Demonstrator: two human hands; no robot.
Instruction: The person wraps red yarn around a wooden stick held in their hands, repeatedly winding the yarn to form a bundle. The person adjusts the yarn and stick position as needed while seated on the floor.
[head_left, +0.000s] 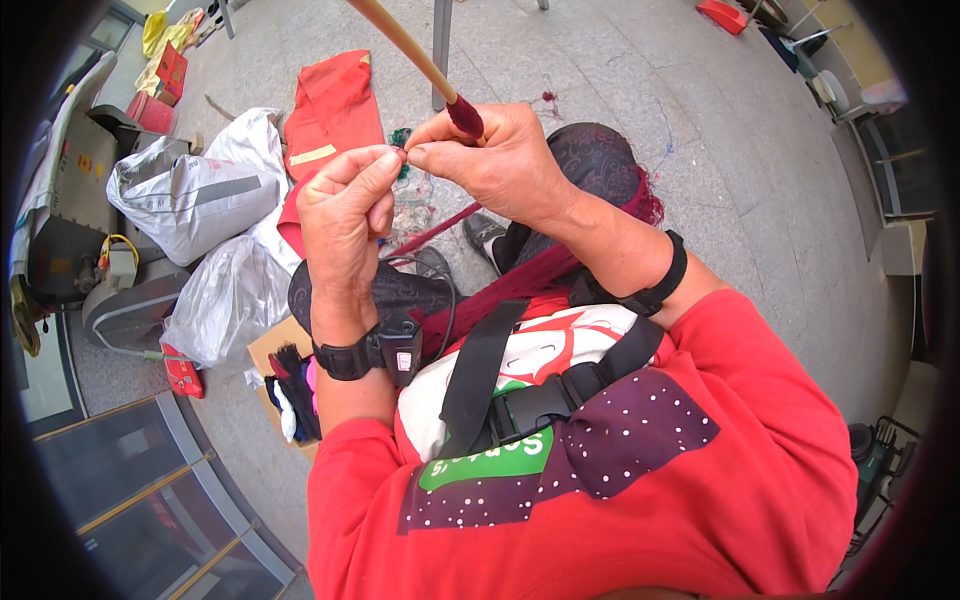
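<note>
My left hand (352, 191) and my right hand (502, 157) meet fingertip to fingertip in front of me, pinching a small bit of dark red thread (399, 154) between them. A wooden stick (412, 49) wound with dark red yarn (465, 118) passes through my right hand and points up and away. Across my lap lies a long bundle of dark red yarn (517, 274); a strand of it runs up towards my hands. More of this yarn hangs over my knee, under my right forearm.
White sacks (199, 191) and a clear plastic bag (229, 300) stand at left, near a machine (67, 202). Beside my left arm is a cardboard box (271, 341) of yarns. A red cloth (334, 105) and thread scraps (424, 214) lie on the tiled floor ahead. A metal leg (442, 45) stands beyond.
</note>
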